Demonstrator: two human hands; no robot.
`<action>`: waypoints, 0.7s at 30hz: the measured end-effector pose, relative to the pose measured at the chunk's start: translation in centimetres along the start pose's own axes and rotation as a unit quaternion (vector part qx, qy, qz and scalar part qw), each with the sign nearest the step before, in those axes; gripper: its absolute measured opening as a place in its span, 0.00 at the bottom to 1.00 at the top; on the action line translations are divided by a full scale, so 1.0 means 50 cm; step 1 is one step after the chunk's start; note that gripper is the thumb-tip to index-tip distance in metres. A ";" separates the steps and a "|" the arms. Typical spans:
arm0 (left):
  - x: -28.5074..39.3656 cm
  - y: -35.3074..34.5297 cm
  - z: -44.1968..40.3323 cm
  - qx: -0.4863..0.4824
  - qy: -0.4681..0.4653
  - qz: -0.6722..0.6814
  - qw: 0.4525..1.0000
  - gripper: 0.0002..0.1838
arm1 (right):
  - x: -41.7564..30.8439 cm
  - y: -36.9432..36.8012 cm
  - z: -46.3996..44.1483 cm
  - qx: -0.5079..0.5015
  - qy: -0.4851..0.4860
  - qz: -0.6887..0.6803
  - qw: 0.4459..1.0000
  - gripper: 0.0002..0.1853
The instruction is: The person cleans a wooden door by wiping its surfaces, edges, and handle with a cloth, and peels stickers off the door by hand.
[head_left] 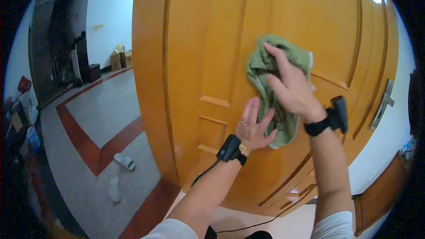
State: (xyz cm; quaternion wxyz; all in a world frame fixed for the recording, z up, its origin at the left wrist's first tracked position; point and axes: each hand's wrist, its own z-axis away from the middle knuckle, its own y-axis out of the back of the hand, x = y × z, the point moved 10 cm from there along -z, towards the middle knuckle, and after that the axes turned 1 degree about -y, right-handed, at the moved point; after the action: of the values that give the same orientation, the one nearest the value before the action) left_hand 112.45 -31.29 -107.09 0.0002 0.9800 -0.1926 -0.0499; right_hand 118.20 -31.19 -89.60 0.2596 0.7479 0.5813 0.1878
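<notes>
A crumpled green towel (279, 135) lies against the panelled wooden door (208, 40). My right hand (292, 88) holds it to the door, with the index finger stretched upward and the thumb apart; its other fingers are mostly hidden. Lower and to the left, my left hand (254, 128) has its fingers spread, palm toward the door, beside the towel's lower left edge. Its thumb side overlaps the cloth, and I cannot tell how firmly it touches. Each wrist wears a black strapped device.
A metal door handle (387, 99) is at the door's right side. On the floor to the left lie a grey slipper (125, 161) and another pale slipper (114, 189). Paper bags (117, 59) stand by the far wall. A thin black cable (265, 224) hangs below my arms.
</notes>
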 end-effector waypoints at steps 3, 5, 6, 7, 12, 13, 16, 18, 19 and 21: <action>-0.002 -0.014 -0.016 -0.035 -0.007 -0.031 0.999 0.38 | 0.008 0.015 0.020 0.027 0.123 0.210 0.969 0.34; -0.005 -0.013 -0.017 -0.060 -0.004 -0.037 0.998 0.41 | -0.013 0.001 0.041 0.088 0.211 0.338 0.913 0.33; -0.007 -0.014 -0.020 -0.063 -0.001 -0.038 0.997 0.40 | -0.008 -0.002 0.035 0.090 0.201 0.346 0.912 0.33; -0.008 -0.021 -0.019 -0.070 0.002 -0.038 0.997 0.40 | -0.002 -0.004 0.032 0.092 0.188 0.353 0.912 0.33; -0.003 -0.022 -0.015 -0.057 -0.009 -0.053 0.997 0.40 | 0.020 0.009 0.038 0.106 0.155 0.313 0.931 0.32; -0.002 -0.022 -0.016 -0.060 -0.012 -0.060 0.996 0.41 | 0.027 0.017 0.038 0.108 0.140 0.288 0.941 0.30; -0.004 -0.028 -0.015 -0.063 -0.012 -0.067 0.996 0.42 | 0.008 0.037 0.048 0.150 0.200 0.272 0.929 0.29; -0.004 -0.032 -0.014 -0.069 -0.010 -0.077 0.995 0.43 | 0.024 0.043 0.048 0.160 0.205 0.246 0.934 0.25; -0.003 -0.035 -0.012 -0.068 -0.014 -0.084 0.994 0.43 | 0.031 0.044 0.049 0.168 0.205 0.239 0.934 0.24; -0.002 -0.039 -0.014 -0.048 -0.030 -0.096 0.994 0.42 | 0.023 0.040 0.064 0.188 0.214 0.290 0.914 0.26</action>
State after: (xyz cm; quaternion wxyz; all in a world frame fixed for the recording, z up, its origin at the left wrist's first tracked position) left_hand 113.15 -29.47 -106.44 0.0363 0.9909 -0.0948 -0.0884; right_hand 121.93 -31.00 -90.95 -0.0820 0.8606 0.4052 0.2973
